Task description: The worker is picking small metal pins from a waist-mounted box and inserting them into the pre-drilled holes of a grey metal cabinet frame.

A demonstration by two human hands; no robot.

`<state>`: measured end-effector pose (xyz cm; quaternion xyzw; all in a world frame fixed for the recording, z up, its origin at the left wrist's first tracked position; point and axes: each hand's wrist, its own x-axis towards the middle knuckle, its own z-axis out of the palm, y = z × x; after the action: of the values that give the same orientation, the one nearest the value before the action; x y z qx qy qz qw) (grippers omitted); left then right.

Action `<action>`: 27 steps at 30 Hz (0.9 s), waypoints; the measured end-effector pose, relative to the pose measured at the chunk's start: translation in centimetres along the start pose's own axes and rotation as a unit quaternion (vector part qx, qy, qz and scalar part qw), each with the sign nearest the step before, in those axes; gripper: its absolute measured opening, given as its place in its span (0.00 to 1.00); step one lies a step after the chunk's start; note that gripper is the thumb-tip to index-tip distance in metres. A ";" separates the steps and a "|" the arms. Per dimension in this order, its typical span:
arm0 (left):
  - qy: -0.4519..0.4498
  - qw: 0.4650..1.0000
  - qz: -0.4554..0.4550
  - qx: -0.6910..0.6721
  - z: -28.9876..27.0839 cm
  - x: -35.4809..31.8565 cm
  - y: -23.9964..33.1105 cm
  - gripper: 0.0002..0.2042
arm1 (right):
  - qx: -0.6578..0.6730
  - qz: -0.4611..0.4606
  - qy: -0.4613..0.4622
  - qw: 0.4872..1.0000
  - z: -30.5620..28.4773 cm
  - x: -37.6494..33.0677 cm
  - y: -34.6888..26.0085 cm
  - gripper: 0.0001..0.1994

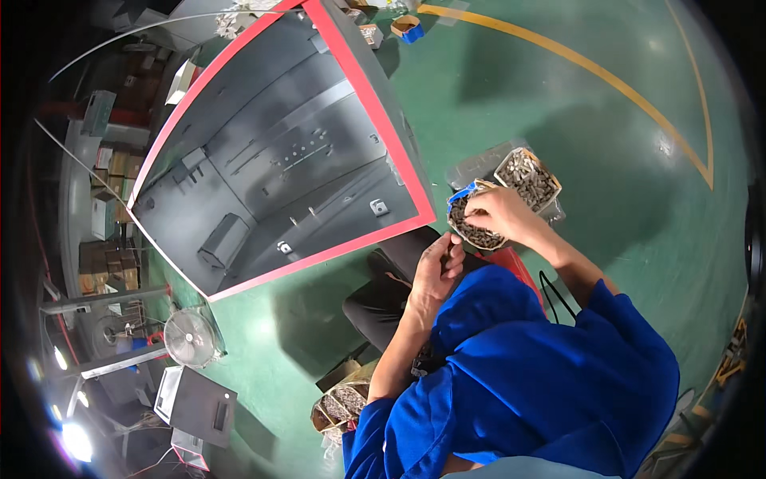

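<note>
My right hand [504, 214] reaches into a box of small dark parts [479, 234], fingertips pinched together among them; whatever is between them is hidden. Touching that box is a second box [531, 177], full of small grey and brown fastener-like pieces. My left hand [437, 267] is held just left of the boxes, fingers curled closed around something too small to make out. Left of both hands stands a large grey metal cabinet [271, 152], its open side facing me, its rim edged in pink-red. Brackets, holes and a few small posts show inside it.
Beside my left elbow sits a divided container of small parts [345, 403]. A round fan [191, 337] and a grey metal enclosure [203, 405] stand farther left. Something red [515, 267] lies under my right forearm. A blue-and-tan tub [408, 29] rests on the green floor, near a yellow line [558, 49].
</note>
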<state>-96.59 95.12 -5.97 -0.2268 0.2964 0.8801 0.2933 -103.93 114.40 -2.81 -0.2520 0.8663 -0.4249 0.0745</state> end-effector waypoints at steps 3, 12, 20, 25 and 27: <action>-0.064 0.987 0.006 0.144 6.8 -5.8 3.5 0.12 | -0.048 0.054 -0.018 0.997 1.2 -0.4 7.5 0.07; 0.122 0.821 0.317 0.458 13.1 -10.1 9.0 0.19 | 0.013 0.090 0.052 0.994 -2.1 0.5 11.8 0.05; 0.167 0.782 0.312 0.513 14.8 -9.2 10.2 0.16 | -0.288 0.040 -0.053 0.955 3.5 3.9 11.7 0.04; 0.179 0.791 0.294 0.506 15.0 -8.9 11.2 0.14 | -0.220 0.088 -0.143 0.961 1.6 5.5 10.8 0.03; 0.183 0.796 0.309 0.487 14.4 -8.8 11.2 0.14 | -0.133 0.058 -0.192 0.971 1.0 5.4 10.2 0.03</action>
<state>-100.76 93.89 13.76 -0.1069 0.7882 0.6058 0.0178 -112.04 116.23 -10.84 -0.2858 0.8979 -0.2442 0.2291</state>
